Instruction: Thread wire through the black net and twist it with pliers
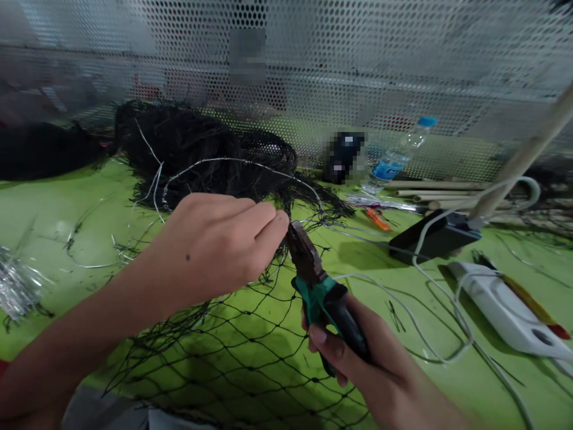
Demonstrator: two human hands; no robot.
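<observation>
My right hand [358, 352] grips a pair of pliers [320, 292] with green and black handles, the dark jaws pointing up and left. The jaw tips meet the fingertips of my left hand [224, 239], which is closed in a pinch; its own fingers hide what is between them. Behind that hand arches a loop of thin metal wire [242, 160], its ends running down beside and behind it. Black knotted netting [250, 358] spreads below both hands on the green tabletop [40, 209]. Beyond them lies a heap of black stringy fibre [188, 134].
A perforated metal screen [313, 54] stands along the back. At right are a water bottle [394, 158], wooden sticks [439, 194], a black block [434, 236] holding a slanted pole, a white power strip [510, 307] and a loose cable [425, 349]. Silvery strands [18, 286] lie at left.
</observation>
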